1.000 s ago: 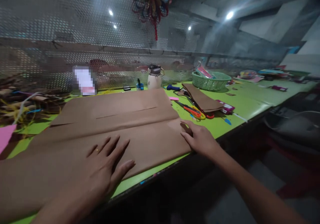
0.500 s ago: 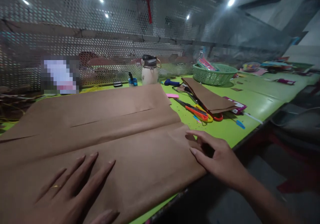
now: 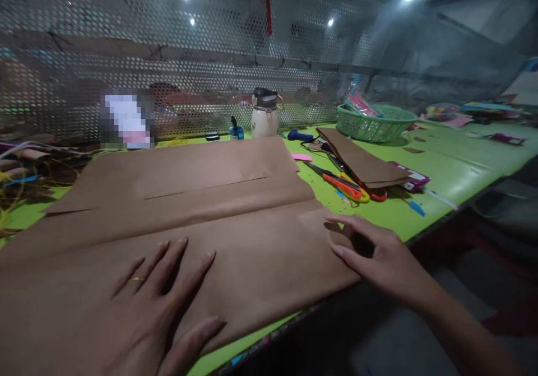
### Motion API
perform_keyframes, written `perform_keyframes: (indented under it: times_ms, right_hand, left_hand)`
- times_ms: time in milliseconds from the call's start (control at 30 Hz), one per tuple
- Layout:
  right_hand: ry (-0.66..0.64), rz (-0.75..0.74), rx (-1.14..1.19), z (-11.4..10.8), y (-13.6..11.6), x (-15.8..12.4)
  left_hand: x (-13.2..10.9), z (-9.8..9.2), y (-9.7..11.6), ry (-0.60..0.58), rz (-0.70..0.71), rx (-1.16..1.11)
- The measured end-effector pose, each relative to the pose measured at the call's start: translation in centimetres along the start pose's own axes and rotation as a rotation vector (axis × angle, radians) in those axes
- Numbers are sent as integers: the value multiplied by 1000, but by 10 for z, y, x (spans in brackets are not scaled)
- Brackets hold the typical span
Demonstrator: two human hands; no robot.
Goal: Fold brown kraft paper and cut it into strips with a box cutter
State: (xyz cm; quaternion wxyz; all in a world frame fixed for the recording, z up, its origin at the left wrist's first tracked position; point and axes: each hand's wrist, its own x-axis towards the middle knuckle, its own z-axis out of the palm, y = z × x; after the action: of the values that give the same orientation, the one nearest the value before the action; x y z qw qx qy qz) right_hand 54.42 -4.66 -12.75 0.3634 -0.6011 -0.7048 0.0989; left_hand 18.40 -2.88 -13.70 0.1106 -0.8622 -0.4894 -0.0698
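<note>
A large sheet of brown paper point(image 3: 202, 196), folded into long layers, lies across the green table point(image 3: 445, 174). My left hand point(image 3: 159, 303) rests flat on its near part, fingers spread, with a ring on one finger. My right hand point(image 3: 374, 253) sits at the sheet's right end near the table's front edge. Its fingers are apart and slightly curled, fingertips touching the paper's edge. Neither hand holds anything.
Right of the sheet lie orange and yellow scissors point(image 3: 347, 185) and a narrow brown paper stack point(image 3: 361, 163). A green basket point(image 3: 374, 124), a white bottle point(image 3: 264, 118) and a blue glue gun point(image 3: 300, 136) stand toward the perforated metal screen point(image 3: 168, 73). Scraps pile up at the left point(image 3: 25, 168).
The camera view shifted slightly. My left hand stays flat on the paper, and my right hand has slid a little right along the sheet's end.
</note>
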Motion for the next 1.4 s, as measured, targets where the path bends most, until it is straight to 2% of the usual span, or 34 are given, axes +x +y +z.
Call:
perform_keyframes:
  times_ms: [200,500,733,900,1067,1167,1333,1400]
  right_hand:
    - [98,-35,-43,1,-3,-6]
    - [210,-128,-92,13,0,-16]
    - [153,-171,-148,8,2,-17]
    - [164,-227,-149,8,3,-16]
    - [172,-285,-138,7,6,-16]
    - [82,-365,-268,2,-4,-13]
    - [-299,-546,-386,3,-43,2]
    - [-364,-557,-363,10,-55,5]
  left_hand:
    - [3,2,2,-28,-25,14]
    - [7,11,-7,41,-3,-30]
    - [3,10,-5,50,-15,-4]
    - [2,10,-3,48,-11,-6]
    - [3,-1,5,45,-20,6]
    - [6,-15,12,2,-26,-15]
    - [10,-30,22,-86,-62,-66]
    - [8,-33,25,-105,-69,-82]
